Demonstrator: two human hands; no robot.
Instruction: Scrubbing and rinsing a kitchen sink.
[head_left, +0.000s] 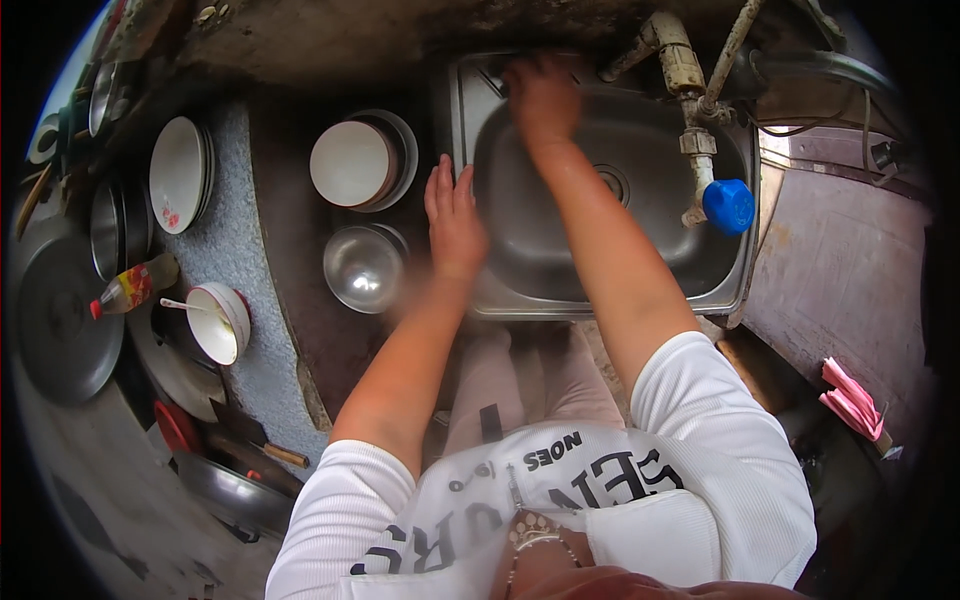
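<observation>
A stainless steel sink (517, 259) lies before me, its basin holding no dishes. My right hand (544, 97) is at the sink's back left corner, over the rim; it is blurred, and whether it holds something cannot be made out. My left hand (456, 225) rests flat at the sink's left edge, fingers somewhat apart, nothing in it. Just left of it stand stacked metal bowls (364, 270) and, farther back, a stack topped by a white bowl or plate (351, 165). Above the basin's right side hangs a worn tap pipe (697, 142) with a blue handle (727, 208).
On the grey speckled counter (247, 262) at left are stacked white plates (178, 176), a white bowl (217, 330) with a spoon and a plastic bottle (135, 285). A large dark round lid or pan (69, 322) lies beyond. Pink cloth (853, 401) lies at right.
</observation>
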